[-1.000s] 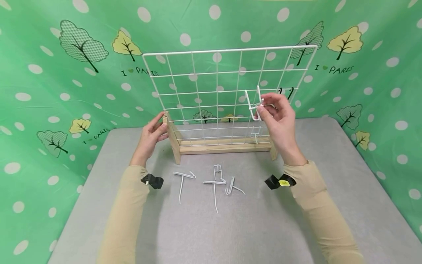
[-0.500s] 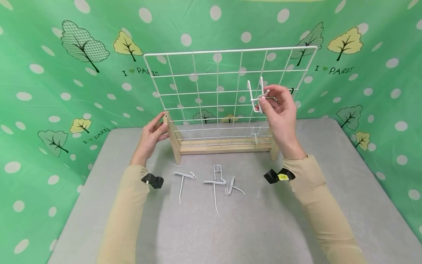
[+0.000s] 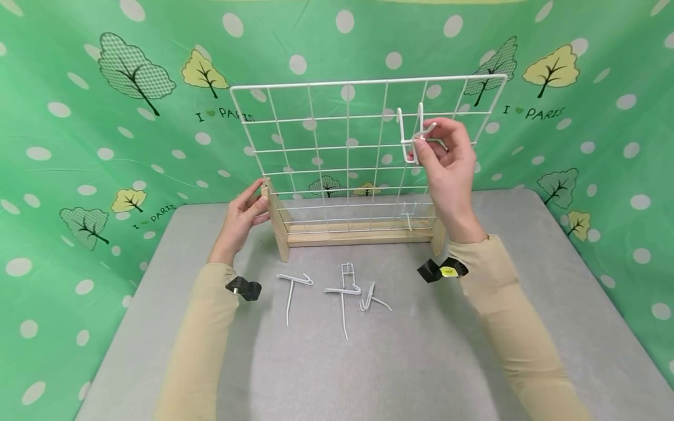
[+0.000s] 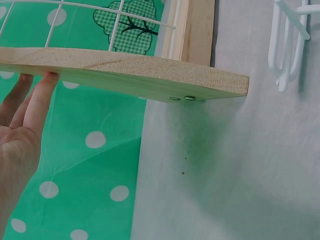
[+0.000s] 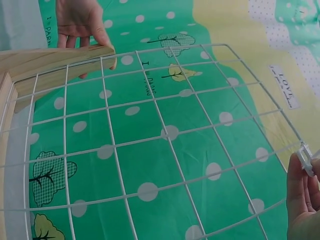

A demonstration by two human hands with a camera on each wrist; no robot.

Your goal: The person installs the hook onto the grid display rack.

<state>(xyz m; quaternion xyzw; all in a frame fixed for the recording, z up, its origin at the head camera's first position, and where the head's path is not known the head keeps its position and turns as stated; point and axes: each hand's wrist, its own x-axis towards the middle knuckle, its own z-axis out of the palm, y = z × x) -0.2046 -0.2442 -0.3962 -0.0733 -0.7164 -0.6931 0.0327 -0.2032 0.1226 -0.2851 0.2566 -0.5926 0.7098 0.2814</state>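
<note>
A white wire grid panel (image 3: pixel 347 118) stands upright in a wooden stand (image 3: pixel 360 237). At its left end my left hand (image 3: pixel 241 225) holds the wooden side piece (image 4: pixel 125 65), fingers against its outer face in the left wrist view. My right hand (image 3: pixel 451 166) pinches a white wire hook (image 3: pixel 402 130) between thumb and fingers, in front of the grid's upper right part. The hook's two bent ends point up and overlap the second bar from the top. In the right wrist view, the hook (image 5: pixel 306 159) shows at the grid's top edge.
Several loose white wire hooks (image 3: pixel 291 298) lie on the grey tabletop (image 3: pixel 337 374) before the stand. Another small hook (image 3: pixel 408 217) is on the grid low at the right. A green patterned curtain (image 3: pixel 295 35) encloses the back and sides.
My right hand has moved steadily upward with the hook, from the grid's middle to near the second bar. Black hooks seen at the right are now covered by that hand. My left hand stays put.
</note>
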